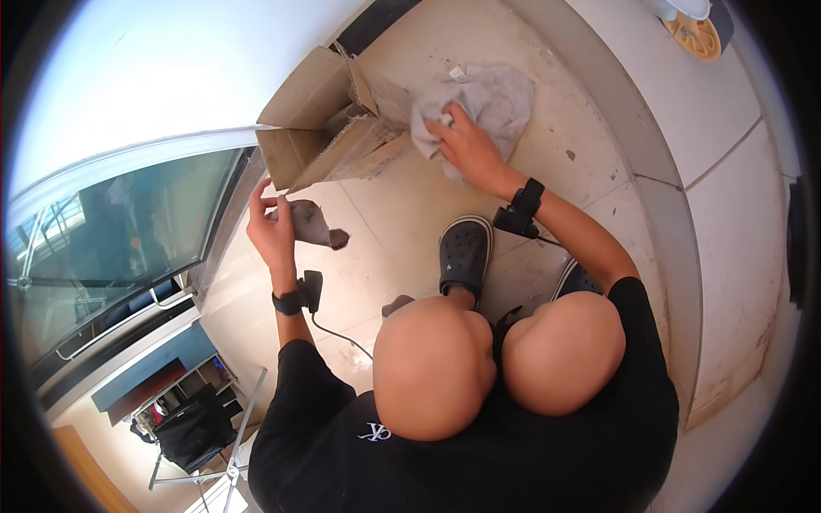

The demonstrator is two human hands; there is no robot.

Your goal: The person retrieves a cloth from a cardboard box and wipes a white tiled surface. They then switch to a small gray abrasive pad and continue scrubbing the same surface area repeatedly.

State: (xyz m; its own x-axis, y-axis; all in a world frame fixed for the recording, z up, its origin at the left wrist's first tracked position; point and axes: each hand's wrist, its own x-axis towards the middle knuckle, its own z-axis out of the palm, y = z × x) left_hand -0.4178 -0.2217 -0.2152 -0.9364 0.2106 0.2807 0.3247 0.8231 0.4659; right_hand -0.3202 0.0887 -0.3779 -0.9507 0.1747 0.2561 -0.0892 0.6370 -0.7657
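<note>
My left hand [272, 224] has its fingers closed on a small dark grey cloth [312, 224], with a fingertip at or just beside the lower left corner of a worn cardboard box [298, 90]. The box lies open-flapped on the tiled floor against the white wall. To its right, my right hand [470, 150] grips a crumpled light grey cloth [505, 98], which rests near the box; some fingertips are buried in its folds.
A glass pane [111, 239] stands at left, with a metal folding rack [231, 470] below. A step edge [641, 179] curves along the right, with a tan wheel-like object [693, 36] beyond it. My knees and shoe [462, 252] occupy the lower middle of the tiled floor [368, 256].
</note>
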